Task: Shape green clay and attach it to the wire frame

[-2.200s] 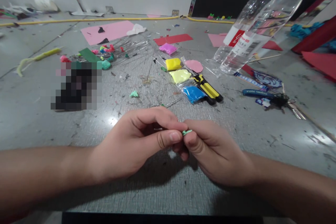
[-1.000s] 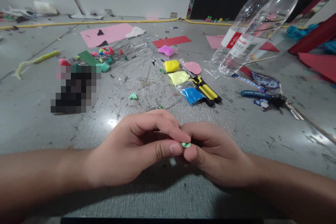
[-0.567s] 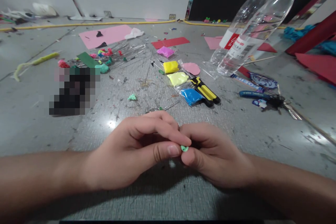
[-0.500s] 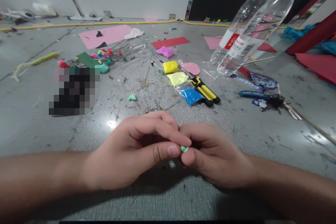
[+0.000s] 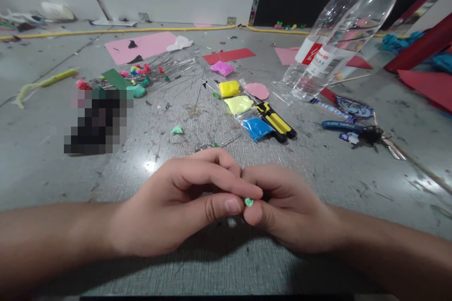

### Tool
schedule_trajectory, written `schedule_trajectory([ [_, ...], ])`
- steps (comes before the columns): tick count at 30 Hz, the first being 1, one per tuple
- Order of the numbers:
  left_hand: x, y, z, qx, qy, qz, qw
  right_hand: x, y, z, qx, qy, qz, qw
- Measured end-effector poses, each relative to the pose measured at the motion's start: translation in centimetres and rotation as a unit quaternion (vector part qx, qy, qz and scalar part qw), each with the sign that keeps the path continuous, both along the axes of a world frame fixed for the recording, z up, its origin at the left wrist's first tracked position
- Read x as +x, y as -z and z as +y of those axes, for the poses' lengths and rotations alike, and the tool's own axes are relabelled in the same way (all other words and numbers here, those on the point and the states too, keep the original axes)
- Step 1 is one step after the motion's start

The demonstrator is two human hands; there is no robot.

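Observation:
A tiny lump of light green clay (image 5: 249, 202) is pinched between my two hands, just above the grey table (image 5: 155, 277). My left hand (image 5: 183, 202) has its thumb and forefinger against the lump from the left, the forefinger reaching over its top. From the right, my right hand (image 5: 289, 209) presses it with the thumb, its other fingers curled and partly hidden. Beyond the hands lies another small green clay piece (image 5: 177, 130). A thin wire loop (image 5: 208, 146) rests just behind my left fingers.
Blue (image 5: 257, 129), pale yellow (image 5: 239, 104) and yellow clay packets (image 5: 229, 88) lie beside yellow-black pliers (image 5: 278, 124). Two clear bottles (image 5: 318, 70) stand back right, near keys (image 5: 392, 146). At left are a blurred dark object (image 5: 99, 124) and twisted wires with coloured clay (image 5: 141, 70).
My left forefinger has slid slightly to the right over the green clay. The lump has turned a little between the fingertips. Both hands otherwise stay in place.

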State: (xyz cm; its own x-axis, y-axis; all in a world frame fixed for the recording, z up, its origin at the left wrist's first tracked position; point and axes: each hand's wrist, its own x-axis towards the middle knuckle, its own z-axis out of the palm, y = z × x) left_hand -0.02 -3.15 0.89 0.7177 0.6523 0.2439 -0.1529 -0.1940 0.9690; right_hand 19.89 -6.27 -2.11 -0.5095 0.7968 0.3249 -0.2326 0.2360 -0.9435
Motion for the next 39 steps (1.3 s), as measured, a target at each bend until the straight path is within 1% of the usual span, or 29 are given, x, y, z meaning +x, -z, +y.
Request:
schedule_trajectory([
  [5, -0.16, 0.11, 0.1, 0.046, 0.026, -0.003, 0.999, -0.16, 0.16, 0.04, -0.009, -0.011, 0.034, 0.999],
  [9, -0.23, 0.13, 0.13, 0.075, 0.028, 0.004, 0.997, -0.21, 0.0, 0.09, -0.033, -0.039, 0.058, 0.997],
  [12, -0.22, 0.22, 0.1, 0.071, 0.023, -0.001, 0.997, -0.14, -0.19, 0.0, -0.075, -0.058, 0.068, 0.993],
  [16, -0.24, 0.31, 0.06, 0.061, 0.014, -0.012, 0.998, 0.02, -0.27, -0.17, -0.116, -0.054, 0.06, 0.99],
  [23, -0.32, 0.2, 0.06, 0.084, -0.003, -0.016, 0.996, 0.1, -0.3, -0.25, -0.135, -0.043, 0.06, 0.988],
  [29, -0.13, 0.04, 0.06, 0.1, -0.019, -0.003, 0.995, 0.23, -0.34, -0.18, -0.138, -0.042, 0.04, 0.989],
  [36, -0.11, -0.18, -0.09, 0.094, -0.014, 0.005, 0.995, 0.12, -0.35, -0.15, -0.129, -0.033, 0.021, 0.991],
  [39, -0.15, -0.28, -0.06, 0.093, -0.008, 0.008, 0.996, 0.14, -0.42, -0.15, -0.119, -0.04, 0.023, 0.992],
])
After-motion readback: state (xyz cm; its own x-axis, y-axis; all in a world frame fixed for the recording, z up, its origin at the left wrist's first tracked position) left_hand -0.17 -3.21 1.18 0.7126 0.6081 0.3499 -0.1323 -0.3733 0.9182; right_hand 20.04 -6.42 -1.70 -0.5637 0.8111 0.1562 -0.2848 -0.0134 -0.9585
